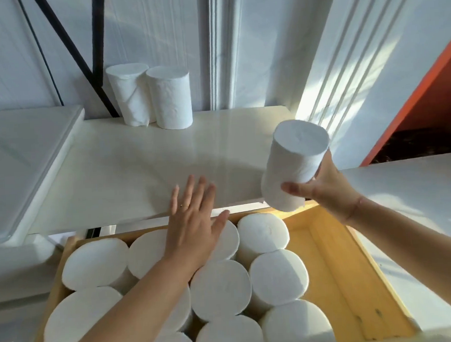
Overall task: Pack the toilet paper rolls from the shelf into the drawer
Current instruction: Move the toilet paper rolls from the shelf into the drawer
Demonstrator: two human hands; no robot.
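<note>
My right hand (pixel 322 186) grips a white toilet paper roll (pixel 294 159), tilted, in the air over the shelf's front edge and the drawer's back right corner. My left hand (pixel 193 219) is flat with fingers spread, hovering over the rolls at the drawer's back and the shelf edge. The wooden drawer (pixel 339 269) holds several upright white rolls (pixel 220 291) packed on its left and middle; its right side shows bare wood. Two more rolls (pixel 173 97) stand upright at the back of the white shelf (pixel 130 165), against the wall.
A white lidded surface (pixel 22 160) lies to the left of the shelf. A black diagonal frame bar (pixel 82 60) rises behind the two rolls. An orange panel (pixel 423 82) stands at the right, with a white ledge (pixel 413 187) below it.
</note>
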